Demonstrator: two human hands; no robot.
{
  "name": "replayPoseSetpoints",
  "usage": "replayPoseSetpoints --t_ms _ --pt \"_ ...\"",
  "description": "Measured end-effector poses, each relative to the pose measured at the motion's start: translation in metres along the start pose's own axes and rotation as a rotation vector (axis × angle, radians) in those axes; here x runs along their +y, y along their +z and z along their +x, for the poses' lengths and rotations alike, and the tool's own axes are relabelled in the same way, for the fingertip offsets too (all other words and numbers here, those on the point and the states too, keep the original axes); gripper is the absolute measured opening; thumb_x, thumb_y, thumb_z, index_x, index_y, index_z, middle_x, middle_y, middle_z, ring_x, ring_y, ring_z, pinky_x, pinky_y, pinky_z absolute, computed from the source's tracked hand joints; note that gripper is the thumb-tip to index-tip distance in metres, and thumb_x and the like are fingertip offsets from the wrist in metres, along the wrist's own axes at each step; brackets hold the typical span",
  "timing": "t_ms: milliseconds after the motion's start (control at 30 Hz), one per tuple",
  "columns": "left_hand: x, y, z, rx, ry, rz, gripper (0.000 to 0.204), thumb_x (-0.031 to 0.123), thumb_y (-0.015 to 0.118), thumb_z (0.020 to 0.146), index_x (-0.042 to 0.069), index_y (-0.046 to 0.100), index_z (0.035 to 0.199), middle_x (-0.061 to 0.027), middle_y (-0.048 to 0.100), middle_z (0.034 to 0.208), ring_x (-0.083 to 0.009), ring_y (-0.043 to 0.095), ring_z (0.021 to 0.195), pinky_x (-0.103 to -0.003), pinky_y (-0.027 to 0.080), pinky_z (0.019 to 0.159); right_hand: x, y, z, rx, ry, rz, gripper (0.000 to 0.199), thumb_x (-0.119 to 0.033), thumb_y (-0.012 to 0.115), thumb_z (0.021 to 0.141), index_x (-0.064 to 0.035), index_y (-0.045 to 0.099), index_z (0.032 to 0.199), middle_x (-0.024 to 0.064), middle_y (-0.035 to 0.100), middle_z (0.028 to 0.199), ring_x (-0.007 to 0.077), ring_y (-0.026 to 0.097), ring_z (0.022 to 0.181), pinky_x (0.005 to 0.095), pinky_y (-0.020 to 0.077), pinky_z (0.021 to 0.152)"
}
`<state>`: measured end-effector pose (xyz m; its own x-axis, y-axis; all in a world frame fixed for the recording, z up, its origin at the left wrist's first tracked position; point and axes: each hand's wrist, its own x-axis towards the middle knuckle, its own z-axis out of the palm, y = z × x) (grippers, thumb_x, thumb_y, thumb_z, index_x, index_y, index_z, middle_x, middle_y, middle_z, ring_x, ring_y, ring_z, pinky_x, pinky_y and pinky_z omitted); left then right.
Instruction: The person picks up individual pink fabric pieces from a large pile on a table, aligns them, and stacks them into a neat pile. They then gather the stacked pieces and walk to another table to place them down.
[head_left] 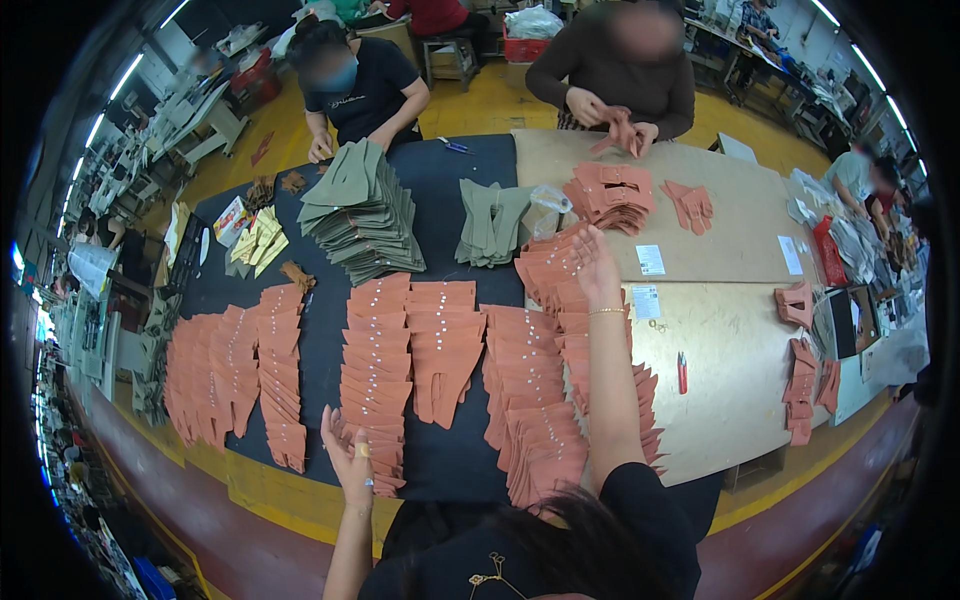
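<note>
1. at the far edge of the tabletop (740, 330), one co-worker (362, 100) leans near a tall green stack (362, 215); another co-worker (615, 70) fingers a loose rust-pink piece (622, 130).
2. a low green stack (490, 225) and a clear plastic bag (549, 208) lie mid-table; yellow pieces (262, 240) sit toward the far left corner, and a red-handled tool (683, 374) lies in the right half.
3. the right forearm (612, 390) and dark hair (560, 525) cover parts of the rows near the middle of the near edge.
4. rust-pink pieces (375, 370) lie in overlapping rows from the left edge to past the middle, many with small white marks.
5. the left hand (350, 460) is spread by the near edge beside a row; the right hand (597, 268) is loosely unfolded over another row's far end. the hands are well apart; i cannot tell whether either touches cloth.
6. the pieces look matte, thin and limp, with pointed corners; the tabletop is dark at left, smooth tan at right.
</note>
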<state>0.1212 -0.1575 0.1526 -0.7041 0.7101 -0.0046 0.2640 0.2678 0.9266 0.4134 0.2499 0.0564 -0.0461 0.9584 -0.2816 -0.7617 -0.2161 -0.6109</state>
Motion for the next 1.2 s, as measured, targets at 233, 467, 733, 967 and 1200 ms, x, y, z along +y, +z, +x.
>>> replayPoseSetpoints --t_ms 233,467,733,967,1200 --pt "-0.002 0.005 0.005 -0.003 -0.013 0.019 0.064 0.006 0.057 0.092 0.008 0.026 0.148 -0.0188 0.038 0.143 -0.0271 0.039 0.132 -0.039 0.029 0.11 -0.013 0.043 0.035 -0.04 0.012 0.031 0.08 -0.051 0.063 0.088 -0.0107 0.026 0.146 0.0118 0.033 0.143 0.0305 0.039 0.127 0.0483 0.0326 0.108" --pt "-0.006 0.002 0.01 0.008 -0.007 0.044 0.063 0.006 0.057 0.091 0.007 0.027 0.147 -0.0181 0.04 0.143 -0.0263 0.041 0.131 -0.038 0.032 0.108 -0.048 0.052 0.041 -0.278 -0.064 0.315 0.091 -0.072 0.054 0.081 -0.0164 0.025 0.148 0.0092 0.026 0.151 0.0329 0.026 0.136 0.0586 0.0172 0.112" --pt "-0.014 -0.006 0.014 -0.001 -0.055 -0.007 0.063 0.007 0.056 0.092 0.009 0.028 0.148 -0.0189 0.04 0.141 -0.0276 0.042 0.13 -0.039 0.035 0.107 -0.05 0.02 0.032 -0.273 0.066 0.245 0.036 -0.044 0.058 0.092 -0.0269 0.054 0.124 0.0045 0.056 0.126 0.0245 0.045 0.122 0.0517 0.0318 0.102" --pt "-0.02 -0.025 0.019 -0.036 -0.033 -0.097 0.063 0.007 0.056 0.092 0.009 0.027 0.148 -0.0181 0.04 0.14 -0.0284 0.044 0.127 -0.039 0.037 0.105 -0.029 0.037 0.005 -0.248 -0.317 0.149 0.023 -0.008 0.065 0.089 -0.0227 0.054 0.103 -0.0001 0.06 0.113 0.0196 0.058 0.102 0.0399 0.0507 0.082" --pt "-0.049 -0.096 0.001 0.093 -0.114 -0.348 0.062 0.008 0.056 0.093 0.006 0.027 0.147 -0.0187 0.041 0.137 -0.0259 0.047 0.123 -0.036 0.04 0.102 -0.044 0.136 -0.149 -0.64 -0.366 -0.065 0.028 -0.006 0.065 0.086 -0.015 0.046 0.105 0.005 0.054 0.117 0.0201 0.057 0.105 0.0356 0.0529 0.084"
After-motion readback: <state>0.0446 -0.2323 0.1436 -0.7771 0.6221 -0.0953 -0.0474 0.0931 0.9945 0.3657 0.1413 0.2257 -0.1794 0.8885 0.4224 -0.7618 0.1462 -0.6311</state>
